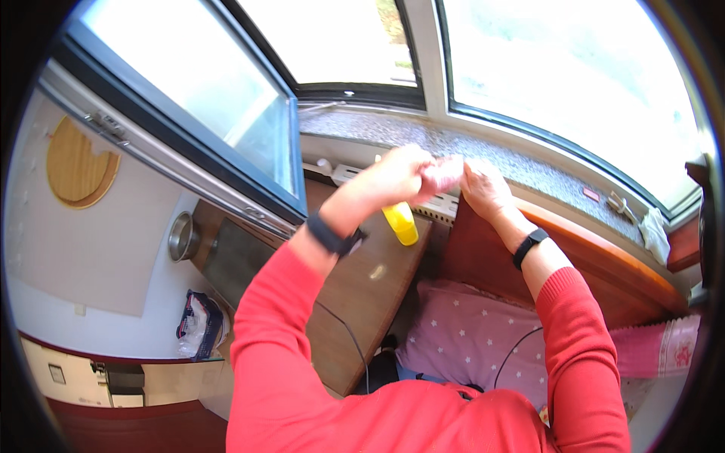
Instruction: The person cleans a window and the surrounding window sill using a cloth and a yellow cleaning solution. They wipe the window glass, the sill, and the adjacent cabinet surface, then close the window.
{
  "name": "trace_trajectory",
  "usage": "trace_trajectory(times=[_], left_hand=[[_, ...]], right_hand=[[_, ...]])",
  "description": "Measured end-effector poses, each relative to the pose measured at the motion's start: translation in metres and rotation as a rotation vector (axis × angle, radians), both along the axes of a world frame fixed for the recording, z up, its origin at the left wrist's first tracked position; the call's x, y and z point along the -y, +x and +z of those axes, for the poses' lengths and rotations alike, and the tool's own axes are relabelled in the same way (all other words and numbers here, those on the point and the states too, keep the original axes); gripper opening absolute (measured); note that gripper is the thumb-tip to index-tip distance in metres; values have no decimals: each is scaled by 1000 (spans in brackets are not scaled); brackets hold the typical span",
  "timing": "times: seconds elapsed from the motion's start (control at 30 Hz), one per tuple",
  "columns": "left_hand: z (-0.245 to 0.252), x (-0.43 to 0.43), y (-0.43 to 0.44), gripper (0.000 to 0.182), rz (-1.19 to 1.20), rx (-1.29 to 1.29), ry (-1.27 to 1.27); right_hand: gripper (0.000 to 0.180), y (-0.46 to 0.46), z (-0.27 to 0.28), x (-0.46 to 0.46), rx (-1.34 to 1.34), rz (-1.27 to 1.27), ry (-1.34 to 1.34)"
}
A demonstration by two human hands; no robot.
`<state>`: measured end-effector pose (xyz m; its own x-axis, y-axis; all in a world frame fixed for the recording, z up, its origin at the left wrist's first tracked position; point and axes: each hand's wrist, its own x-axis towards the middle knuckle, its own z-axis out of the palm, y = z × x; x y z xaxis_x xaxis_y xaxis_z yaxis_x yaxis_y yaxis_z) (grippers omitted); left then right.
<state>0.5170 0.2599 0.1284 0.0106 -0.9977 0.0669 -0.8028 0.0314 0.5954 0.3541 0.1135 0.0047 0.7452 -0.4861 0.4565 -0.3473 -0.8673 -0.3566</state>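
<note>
My left hand point(399, 172) is closed around a bunched pink cloth point(443, 176) in front of the granite windowsill point(391, 125). The fingertips of my right hand point(488, 189) pinch the right end of that cloth. Motion blurs the cloth and the left fingers. Just below my left hand shows a yellow plastic container point(402, 225), its upper part hidden behind the hand. Whether the left hand also grips it, I cannot tell. A white slotted radiator point(444, 208) lies below the sill, partly covered by my hands.
An open window sash point(243, 124) juts inward at left. Below it stand a brown table point(374, 272) and a metal bowl point(184, 236). A wooden headboard point(487, 243) and a pink starred pillow point(476, 328) are at right. A white cloth point(655, 235) hangs over the sill's right end.
</note>
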Motion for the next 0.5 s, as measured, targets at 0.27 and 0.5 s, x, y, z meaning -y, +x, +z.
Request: trace_trajectory(times=[0.27,0.5], left_hand=[[16,-209,-5,37,333,-677,200],[-22,-317,-20,33,778,-1023,76]], right_hand=[[15,-2,-3,-1,-54,-39,-10],[16,-1,-4,0,-76,-58,-4]])
